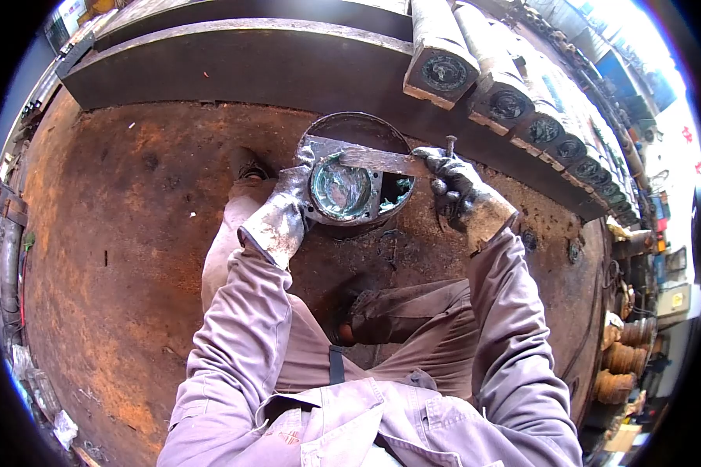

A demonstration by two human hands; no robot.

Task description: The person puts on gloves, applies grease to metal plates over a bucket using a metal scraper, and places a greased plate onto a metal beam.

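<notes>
My left hand (290,193), in a dirty work glove, is closed on the left edge of a square metal block (375,191). The block has a round recess smeared with green grease (343,189). It is held over a round open tub (356,117), whose right part also shows green grease. My right hand (458,187), in a blackened glove, grips a flat metal scraper (382,161) that lies across the block's upper part. A bolt-like metal pin (451,144) sticks up at the right hand's fingers; whether it is held cannot be made out.
A long dark steel beam (234,66) spans the floor ahead. Several long square-ended bars (442,70) with greased round ends rest on it towards the right. Rusty ribbed parts (623,359) stand at the far right. The floor (125,257) is rusty steel plate.
</notes>
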